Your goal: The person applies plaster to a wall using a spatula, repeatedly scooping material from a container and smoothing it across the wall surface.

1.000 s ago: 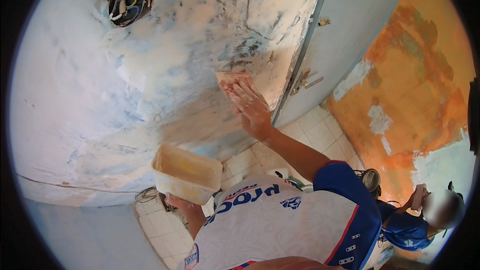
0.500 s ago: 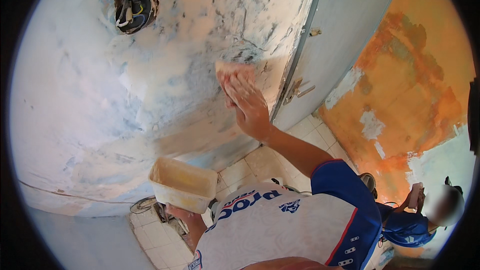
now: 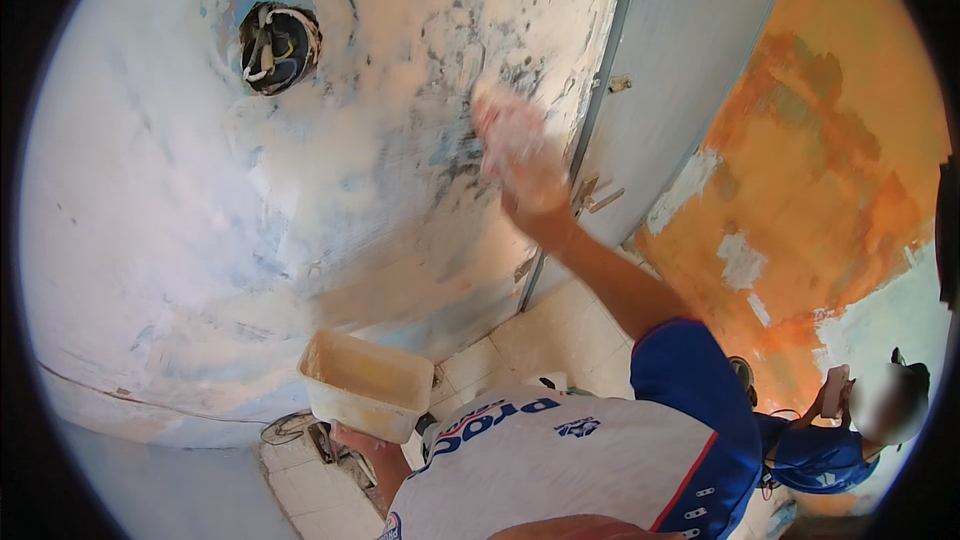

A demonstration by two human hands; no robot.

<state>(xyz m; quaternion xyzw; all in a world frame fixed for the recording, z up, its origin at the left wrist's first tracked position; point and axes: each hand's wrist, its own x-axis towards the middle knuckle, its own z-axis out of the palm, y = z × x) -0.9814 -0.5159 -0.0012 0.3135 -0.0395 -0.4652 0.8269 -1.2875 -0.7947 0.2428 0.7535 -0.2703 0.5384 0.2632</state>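
Observation:
My left hand grips a cream rectangular plastic tub by its lower end. The tub tilts with its mouth toward the wall, and yellowish residue coats its inside. Up at the patchy white wall, my right hand is closed and smeared by motion. White paste covers its fingers. At its far end shows a pale, flat-edged piece pressed near the dark-speckled patch; its exact kind is too blurred to tell.
A round wall hole with loose wires lies at upper left. Right of my hand stand a grey door frame and door with a handle. A person in blue is by the orange wall. Pale tiles cover the floor.
My right hand has moved up and to the right across the wall, closer to the door frame. The tub stays in my left hand, nearly in place.

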